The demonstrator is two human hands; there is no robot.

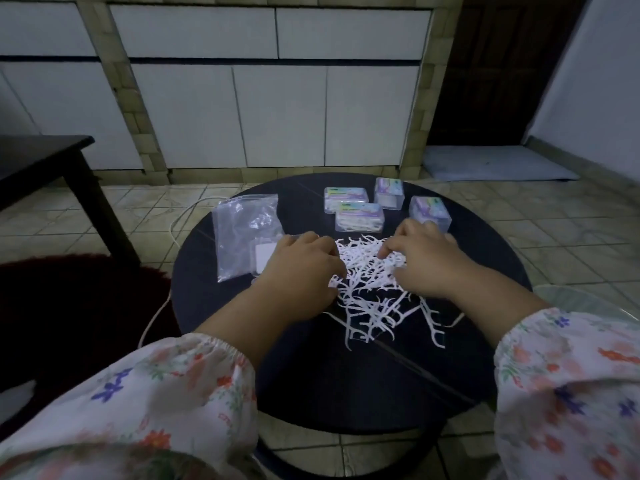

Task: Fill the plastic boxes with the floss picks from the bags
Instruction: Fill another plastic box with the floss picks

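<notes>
A loose pile of white floss picks (372, 292) lies in the middle of the round dark table (346, 382). My left hand (304, 265) rests on the pile's left edge with curled fingers among the picks. On the pile's right side, my right hand (420, 261) curls its fingertips onto the picks. Whether either hand holds picks is hidden. Several clear plastic boxes with purple labels stand behind the pile: one (359, 218) nearest, another (345, 199) behind it, a third (389, 192), and one (430, 211) at the right. A clear empty-looking bag (242, 230) lies at the left.
A white cord (180, 220) runs over the tiled floor left of the table. A dark table (45, 161) stands at the far left above a dark red rug (69, 306). White cabinets line the back wall.
</notes>
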